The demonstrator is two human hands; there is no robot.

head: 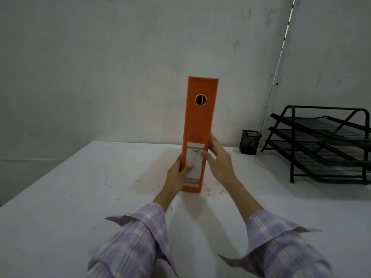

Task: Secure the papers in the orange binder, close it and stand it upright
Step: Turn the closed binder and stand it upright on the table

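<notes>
The orange binder (199, 125) stood closed and upright on the white table (80, 197), spine toward the camera, its round finger hole (201, 99) near the top. The left hand (177, 175) gripped its lower left edge, thumb pressed on the white spine label (194, 163). The right hand (217, 157) lay flat and open against the right side. Well apart to the right sat a black mesh pen cup (250, 142), contents not visible, and a black 3-tier tray rack (321, 143), its shelves looking bare.
</notes>
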